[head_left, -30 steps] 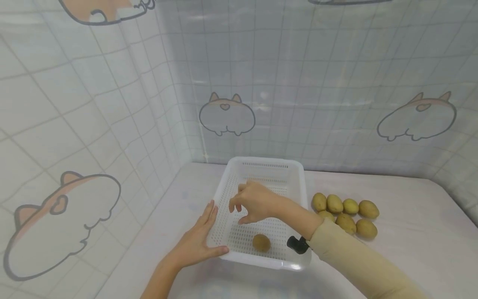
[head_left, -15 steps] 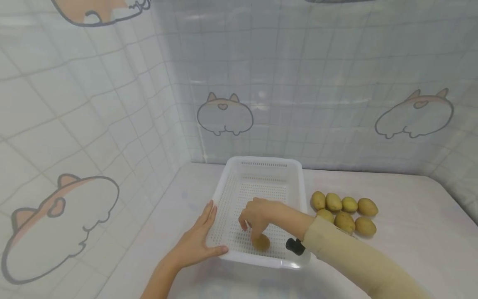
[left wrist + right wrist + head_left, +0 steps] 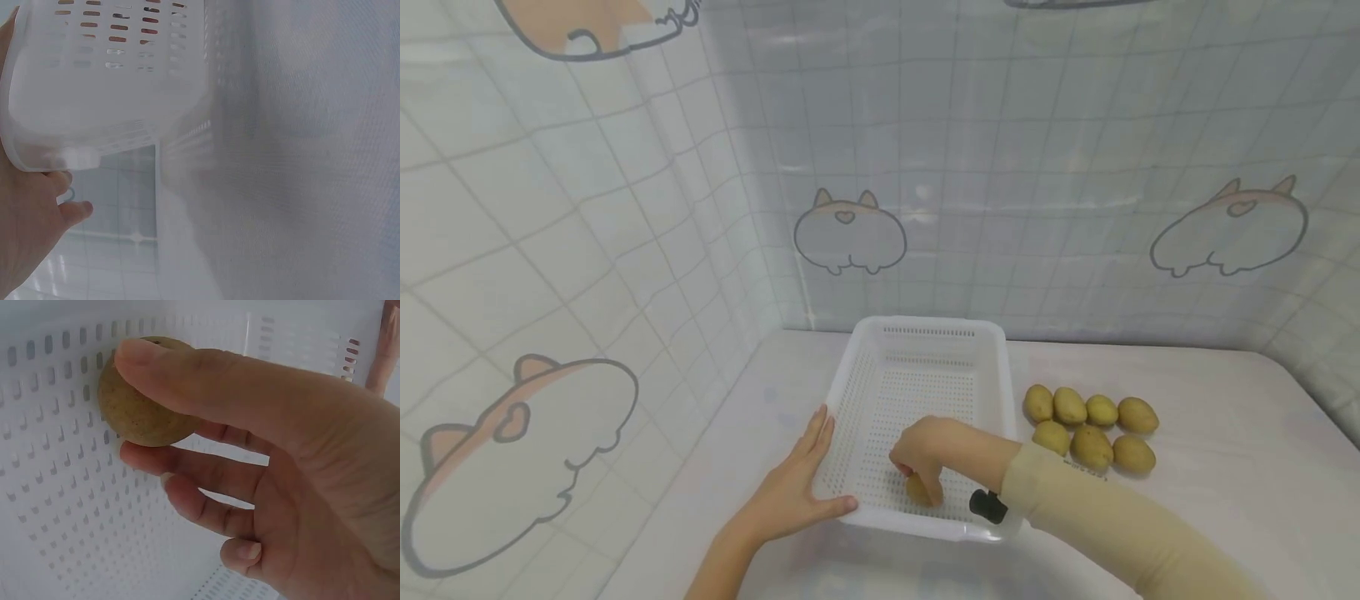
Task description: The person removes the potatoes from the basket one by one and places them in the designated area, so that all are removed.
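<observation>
A white perforated plastic basket stands on the table. Inside it, close to the front wall, my right hand pinches a brown potato. The right wrist view shows the thumb over the potato and the index finger under it, while the other fingers are loosely bent. My left hand rests against the basket's front left corner, its fingers extended along the left side and its thumb at the front rim. In the left wrist view, part of this hand appears beside the basket wall.
Several potatoes lie in two rows on the white table, right of the basket. A black wrist camera sits below my right wrist, near the basket's right wall. A tile-patterned backdrop closes off the back and sides.
My right hand has come down from above the middle of the basket to the potato near the front and now pinches it. My left hand has stayed at the corner.
</observation>
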A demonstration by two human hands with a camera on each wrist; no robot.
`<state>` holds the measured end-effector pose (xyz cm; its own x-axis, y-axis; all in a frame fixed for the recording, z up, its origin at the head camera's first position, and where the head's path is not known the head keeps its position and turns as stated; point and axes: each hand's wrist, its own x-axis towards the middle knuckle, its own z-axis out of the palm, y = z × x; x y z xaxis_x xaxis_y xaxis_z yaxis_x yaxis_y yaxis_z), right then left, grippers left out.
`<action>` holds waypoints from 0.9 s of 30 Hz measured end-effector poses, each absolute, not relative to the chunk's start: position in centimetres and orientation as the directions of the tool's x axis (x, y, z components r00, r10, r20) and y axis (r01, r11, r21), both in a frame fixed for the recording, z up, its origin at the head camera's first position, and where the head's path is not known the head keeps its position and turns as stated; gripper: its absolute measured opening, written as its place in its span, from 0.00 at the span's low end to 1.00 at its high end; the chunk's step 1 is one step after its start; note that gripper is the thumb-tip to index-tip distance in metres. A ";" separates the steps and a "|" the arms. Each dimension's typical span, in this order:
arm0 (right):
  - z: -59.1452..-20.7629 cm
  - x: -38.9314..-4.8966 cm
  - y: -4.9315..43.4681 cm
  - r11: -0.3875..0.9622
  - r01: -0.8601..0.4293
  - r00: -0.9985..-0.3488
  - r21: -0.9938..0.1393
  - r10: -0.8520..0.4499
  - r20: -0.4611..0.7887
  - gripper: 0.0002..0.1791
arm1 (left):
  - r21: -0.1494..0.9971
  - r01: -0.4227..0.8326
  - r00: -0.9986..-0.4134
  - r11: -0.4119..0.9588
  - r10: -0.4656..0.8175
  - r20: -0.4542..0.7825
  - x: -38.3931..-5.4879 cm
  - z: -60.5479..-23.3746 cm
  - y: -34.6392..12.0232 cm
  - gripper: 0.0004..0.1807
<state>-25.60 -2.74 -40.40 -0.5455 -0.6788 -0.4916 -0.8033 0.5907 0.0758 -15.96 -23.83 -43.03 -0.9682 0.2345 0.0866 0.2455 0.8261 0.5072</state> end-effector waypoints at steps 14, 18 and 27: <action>-40.3 -25.5 -2.8 0.562 -0.822 -0.537 0.092 -0.710 -0.456 0.21 | 0.514 0.252 -0.967 0.820 0.235 0.099 -16.0 -43.3 -24.0 0.61; -39.7 -25.8 -2.8 0.551 -0.826 -0.556 0.120 -0.761 -0.333 0.21 | 0.508 0.255 -0.966 0.823 0.237 0.100 -16.0 -43.4 -24.0 0.61; -36.9 -26.7 -2.1 0.612 -0.790 -0.613 -0.035 -0.790 0.014 0.24 | 0.508 0.261 -0.965 0.821 0.238 0.112 -15.9 -43.3 -23.9 0.61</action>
<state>-26.67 -2.05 -36.94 -0.6130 -0.7900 0.0138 -0.7899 0.6123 -0.0349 -15.94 -23.94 -43.32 -0.9648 0.2383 0.1115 0.2615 0.8209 0.5077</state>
